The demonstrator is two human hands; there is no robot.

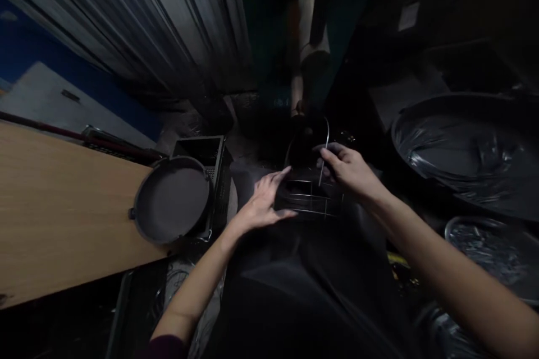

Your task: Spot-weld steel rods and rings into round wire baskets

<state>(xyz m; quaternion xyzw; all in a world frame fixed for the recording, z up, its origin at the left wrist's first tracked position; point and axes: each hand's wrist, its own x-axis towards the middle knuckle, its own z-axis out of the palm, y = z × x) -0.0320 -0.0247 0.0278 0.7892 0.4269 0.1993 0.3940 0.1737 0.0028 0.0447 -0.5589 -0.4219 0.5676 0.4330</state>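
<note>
My right hand (343, 165) pinches a thin bent metal wire (327, 136) between thumb and fingertips. The wire stands roughly upright and curves at its top. My left hand (266, 199) is spread, with thumb and fingers apart, beside a small wire frame (311, 196) of thin crossing rods. Whether the left fingertips touch that frame, I cannot tell. The frame lies over the dark cloth on my lap (303, 269), its far side lost in shadow.
On the left, a round dark pan (172, 199) overlaps a wooden board (63, 207) and a black crate (217, 160). At right, a large basin (463, 140) holds shiny thin wires, and a smaller bowl (484, 247) holds small metal pieces. A cylindrical machine part (314, 28) hangs ahead.
</note>
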